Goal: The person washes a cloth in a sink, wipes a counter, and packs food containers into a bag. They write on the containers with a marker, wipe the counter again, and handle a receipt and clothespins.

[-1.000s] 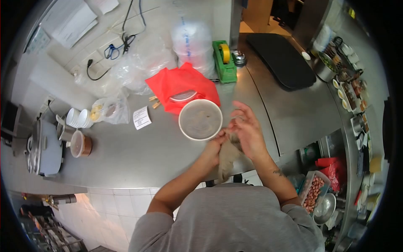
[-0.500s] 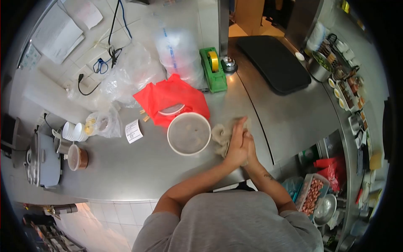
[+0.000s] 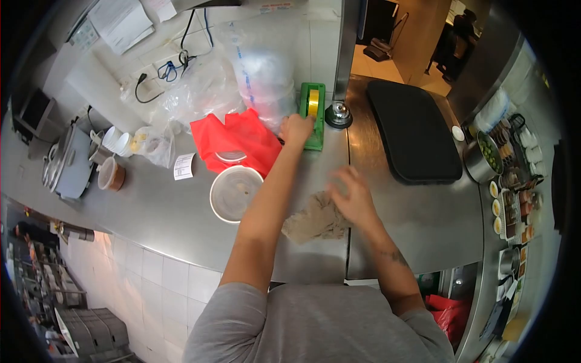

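My left hand (image 3: 296, 130) reaches to the back of the counter, its fingers curled beside the green tape dispenser (image 3: 314, 140). A small dark tip shows at its left side; I cannot make out what it is. My right hand (image 3: 356, 198), blurred by motion, has its fingers apart at the right edge of a crumpled beige cloth (image 3: 316, 219) on the counter. Left of my left forearm stands a round white tub (image 3: 235, 195) with a translucent lid. Behind it, a red bag (image 3: 233, 136) lies around another lidded container.
Wrapped stacked containers (image 3: 260, 66) stand by the wall. A service bell (image 3: 339, 115) and a black tray (image 3: 413, 133) are to the right. A paper slip (image 3: 184, 166) and a tub of brown contents (image 3: 111, 173) lie left. A pot (image 3: 484, 157) stands far right.
My hands, together on the cloth before, have parted. The left went forward to the tape dispenser; the right came off the cloth, which now lies spread flatter. The view has shifted.
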The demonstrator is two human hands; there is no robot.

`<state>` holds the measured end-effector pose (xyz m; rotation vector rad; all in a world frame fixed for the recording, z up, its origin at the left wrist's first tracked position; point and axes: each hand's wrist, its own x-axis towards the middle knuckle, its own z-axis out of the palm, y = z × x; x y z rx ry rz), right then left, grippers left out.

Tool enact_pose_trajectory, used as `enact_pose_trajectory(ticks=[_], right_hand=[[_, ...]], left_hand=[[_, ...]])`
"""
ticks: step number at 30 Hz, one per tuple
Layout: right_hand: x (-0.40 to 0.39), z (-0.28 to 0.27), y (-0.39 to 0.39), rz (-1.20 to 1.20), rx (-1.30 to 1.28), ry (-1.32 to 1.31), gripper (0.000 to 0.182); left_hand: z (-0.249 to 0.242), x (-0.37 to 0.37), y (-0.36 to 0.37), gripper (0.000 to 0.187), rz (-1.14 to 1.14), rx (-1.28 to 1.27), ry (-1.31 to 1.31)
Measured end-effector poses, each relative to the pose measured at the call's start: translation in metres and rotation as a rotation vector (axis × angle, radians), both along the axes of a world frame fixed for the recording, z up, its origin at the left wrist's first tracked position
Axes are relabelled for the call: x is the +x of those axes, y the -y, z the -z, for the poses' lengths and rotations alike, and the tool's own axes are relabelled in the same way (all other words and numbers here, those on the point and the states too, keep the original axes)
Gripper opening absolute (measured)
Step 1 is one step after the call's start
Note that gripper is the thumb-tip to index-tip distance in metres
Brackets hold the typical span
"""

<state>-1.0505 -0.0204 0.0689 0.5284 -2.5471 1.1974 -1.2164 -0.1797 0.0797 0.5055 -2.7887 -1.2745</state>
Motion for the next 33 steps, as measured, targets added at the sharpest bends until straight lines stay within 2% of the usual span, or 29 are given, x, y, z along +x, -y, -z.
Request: enact_pose_trajectory(ticks=[2, 4, 7, 9, 11, 13, 15, 17, 18, 20, 23, 30, 33], right_hand=[[-0.039, 0.003, 0.004, -0.063, -0.518, 0.586, 0.029], [-0.072, 0.016, 0.008, -0.138, -0.804, 0.724, 0.032], [-0.1, 0.025, 0.024, -0.157, -1.144, 1.003, 0.041], [-0.109, 0.026, 0.037, -0.168, -1.164, 0.981, 0.05], [-0.112, 0.028, 0.049, -0.148, -1.176, 0.986, 0.057], [-0.119, 0.029, 0.057, -0.107, -1.184, 0.998, 0.06], [-0.126, 0.031, 0.065, -0.013, -1.226, 0.983, 0.049], [-0.135, 0.043, 0.074, 0.073, -1.252, 0.937, 0.042], [-0.137, 0.047, 0.078, 0.118, -1.27, 0.893, 0.03], [-0.14, 0.051, 0.082, 0.189, -1.273, 0.862, 0.024], [-0.142, 0.049, 0.089, 0.274, -1.321, 0.863, 0.017], [-0.161, 0.053, 0.084, 0.359, -1.287, 1.078, 0.013], [-0.136, 0.034, 0.091, 0.256, -1.33, 0.879, 0.015]], left_hand=[[0.022, -0.029, -0.001, 0.046, -0.027, 0.047, 0.092], [0.04, -0.05, -0.002, 0.044, -0.087, 0.122, 0.129], [0.031, -0.014, -0.006, 0.031, -0.047, 0.077, -0.15], [0.014, 0.027, 0.005, 0.018, 0.038, 0.311, -0.131], [0.0, 0.105, 0.013, 0.014, 0.146, 0.31, -0.344], [0.02, 0.177, 0.026, 0.007, 0.119, 0.479, -0.414], [0.006, 0.252, 0.035, 0.008, 0.102, 0.674, -0.398], [0.002, 0.294, 0.052, 0.007, 0.285, 0.298, -0.544], [0.003, 0.3, 0.057, 0.006, 0.293, 0.332, -0.501], [0.005, 0.309, 0.059, 0.005, 0.296, 0.405, -0.427], [0.006, 0.305, 0.061, 0.005, 0.333, 0.466, -0.45], [0.007, 0.292, 0.075, 0.006, 0.434, 0.29, -0.511], [-0.007, 0.285, 0.108, 0.004, 0.496, 0.288, -0.501]])
